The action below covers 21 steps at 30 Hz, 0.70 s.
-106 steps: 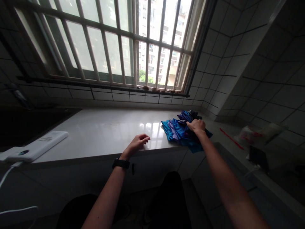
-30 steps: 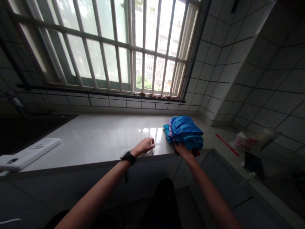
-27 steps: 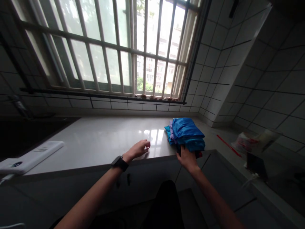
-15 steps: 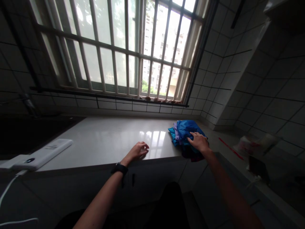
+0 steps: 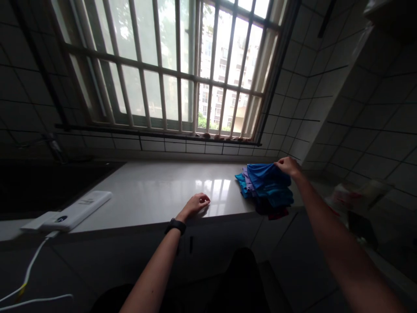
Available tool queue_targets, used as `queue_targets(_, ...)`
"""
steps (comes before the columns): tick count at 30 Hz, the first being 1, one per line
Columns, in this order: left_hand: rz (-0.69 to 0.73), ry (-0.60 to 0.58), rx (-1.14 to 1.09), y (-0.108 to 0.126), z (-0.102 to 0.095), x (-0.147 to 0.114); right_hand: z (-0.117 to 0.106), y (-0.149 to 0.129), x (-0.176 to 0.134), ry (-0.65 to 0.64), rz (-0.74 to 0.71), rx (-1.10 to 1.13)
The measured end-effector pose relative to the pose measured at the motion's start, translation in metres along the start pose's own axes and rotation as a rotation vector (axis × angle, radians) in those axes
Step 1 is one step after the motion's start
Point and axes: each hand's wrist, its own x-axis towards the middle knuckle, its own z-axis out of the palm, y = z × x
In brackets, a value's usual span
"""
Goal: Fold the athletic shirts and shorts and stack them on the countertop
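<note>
While the right hand (image 5: 288,166) pinches the far edge of the blue cloth (image 5: 267,184) topping the pile at the counter's (image 5: 156,191) right end, the loosely curled, empty left hand (image 5: 195,204) should steady the layers beneath.

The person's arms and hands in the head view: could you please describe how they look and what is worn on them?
Both forearms are bare, with no sleeves showing. The left hand has a black watch strapped at the wrist. The right hand has nothing on its wrist. No gloves; no rings can be made out on the fingers.
</note>
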Motion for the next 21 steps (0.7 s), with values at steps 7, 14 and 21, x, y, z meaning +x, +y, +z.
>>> queue_targets(7,-0.037,-0.014,-0.044,0.001,-0.001,-0.001,-0.063,-0.139,0.029,0.098,-0.173,0.429)
queue_targets(14,-0.143,0.088,-0.19,-0.006,0.002,-0.007,-0.079,-0.222,0.047,0.399,-0.224,0.633)
queue_targets(21,-0.187,0.204,-0.179,-0.008,0.004,-0.004,0.074,-0.191,-0.044,0.056,-0.185,0.439)
